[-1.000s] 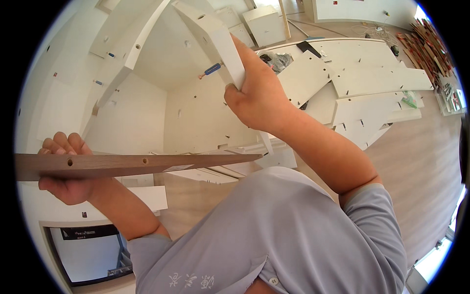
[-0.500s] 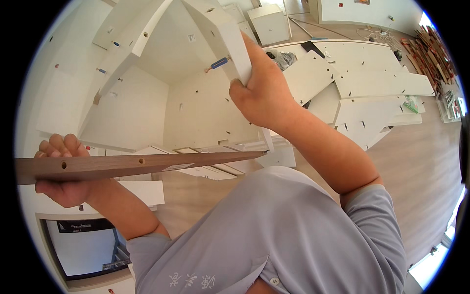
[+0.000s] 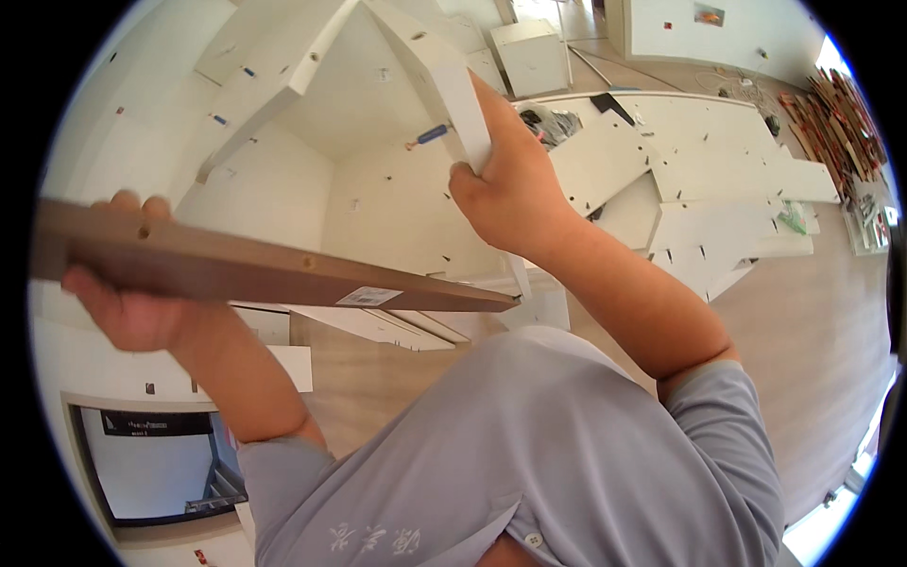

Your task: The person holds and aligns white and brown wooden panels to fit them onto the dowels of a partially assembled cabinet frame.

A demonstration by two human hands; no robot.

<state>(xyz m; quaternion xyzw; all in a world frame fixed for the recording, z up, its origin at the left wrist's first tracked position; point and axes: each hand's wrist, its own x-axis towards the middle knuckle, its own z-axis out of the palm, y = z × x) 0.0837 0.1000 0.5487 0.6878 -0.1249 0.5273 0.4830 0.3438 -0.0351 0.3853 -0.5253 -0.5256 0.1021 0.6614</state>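
Observation:
My left hand [image 3: 137, 307] is closed around the left end of a long brown board [image 3: 255, 272], fingers over the far edge and thumb beneath. Drilled holes and a white label show on the board. Its narrow right end meets the foot of an upright white panel [image 3: 463, 109], though contact is unclear. My right hand [image 3: 515, 184] grips that panel's near edge. A blue-bodied fitting [image 3: 432, 135] sticks out from its inner side. Across from it stands another white panel [image 3: 274, 99] with two small blue fittings. White cabinet walls [image 3: 373, 203] with holes lie between.
On the right, several white panels [image 3: 709, 142] with dark pegs lie stacked on the wood floor [image 3: 803, 359]. A pile of wood strips [image 3: 831, 123] sits far right. White boards [image 3: 378, 326] lie beyond my torso, and a dark-framed screen or opening [image 3: 156, 463] is at lower left.
My left hand has lifted the brown board's left end and turned it, so more of its labelled face shows. My right hand stays on the white panel, almost unmoved.

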